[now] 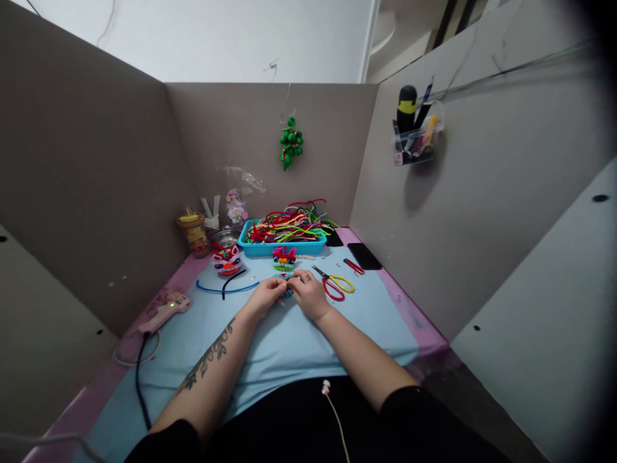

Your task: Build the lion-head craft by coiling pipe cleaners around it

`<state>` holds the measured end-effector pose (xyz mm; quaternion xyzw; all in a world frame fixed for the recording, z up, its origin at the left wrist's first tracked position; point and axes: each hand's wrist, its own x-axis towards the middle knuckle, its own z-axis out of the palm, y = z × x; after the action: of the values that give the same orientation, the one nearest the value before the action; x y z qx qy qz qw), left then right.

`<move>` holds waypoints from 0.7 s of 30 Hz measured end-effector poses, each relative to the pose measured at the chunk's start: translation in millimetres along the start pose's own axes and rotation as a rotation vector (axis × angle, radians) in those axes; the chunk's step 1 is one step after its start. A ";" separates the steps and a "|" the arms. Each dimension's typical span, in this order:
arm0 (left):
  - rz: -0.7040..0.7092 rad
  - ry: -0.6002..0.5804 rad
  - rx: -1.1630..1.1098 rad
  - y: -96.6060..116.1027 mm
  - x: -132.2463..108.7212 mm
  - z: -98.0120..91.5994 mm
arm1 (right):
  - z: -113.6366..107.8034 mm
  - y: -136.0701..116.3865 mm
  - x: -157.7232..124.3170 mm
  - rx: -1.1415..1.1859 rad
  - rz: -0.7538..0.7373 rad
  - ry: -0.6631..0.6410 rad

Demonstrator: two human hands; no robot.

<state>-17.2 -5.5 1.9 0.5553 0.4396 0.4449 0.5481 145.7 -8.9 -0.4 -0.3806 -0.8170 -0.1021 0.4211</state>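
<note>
My left hand and my right hand meet over the middle of the blue cloth, fingers pinched. Between them is a small blue knotted-cord piece, mostly covered by the fingers; a bit of red shows at its top. Just beyond the hands sits a small figure in pink, blue, orange and green cord. To its left stands a red, white and blue knotted lion-like head. Blue cord and a short black cord lie left of my left hand. Scissors with red and yellow handles lie open, right of my right hand.
A turquoise tray heaped with coloured cords stands at the back. At left are a pink glue-gun-like tool with a cable, a jar and a metal bowl. A red cutter and black phone lie right. Partition walls enclose the table.
</note>
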 end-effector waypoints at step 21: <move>-0.075 0.047 0.075 4.9 -3.3 4.6 | 6.2 -0.8 0.6 0.035 0.111 -0.052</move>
<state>-13.4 -9.8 6.7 0.5482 0.4892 0.4202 0.5326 141.1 -6.1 -3.7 -0.4205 -0.8069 -0.0542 0.4113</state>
